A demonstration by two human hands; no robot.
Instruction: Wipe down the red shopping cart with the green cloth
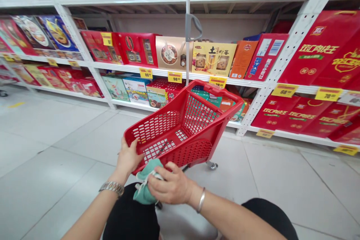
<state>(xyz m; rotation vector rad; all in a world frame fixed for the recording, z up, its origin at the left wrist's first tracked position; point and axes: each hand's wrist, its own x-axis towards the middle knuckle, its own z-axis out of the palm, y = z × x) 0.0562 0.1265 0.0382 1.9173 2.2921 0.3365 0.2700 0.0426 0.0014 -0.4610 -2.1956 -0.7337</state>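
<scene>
Our left hand (128, 157), fingers partly spread, grips the rim of a red plastic wheeled shopping basket (197, 118) at lower centre; our right hand (171, 183) clenches a crumpled teal cloth (143, 191).

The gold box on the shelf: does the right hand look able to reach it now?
Probably not yet. The right hand is low, holding a green cloth by the red basket, and the basket stands between it and the gold box, on a shelf farther ahead.
</scene>
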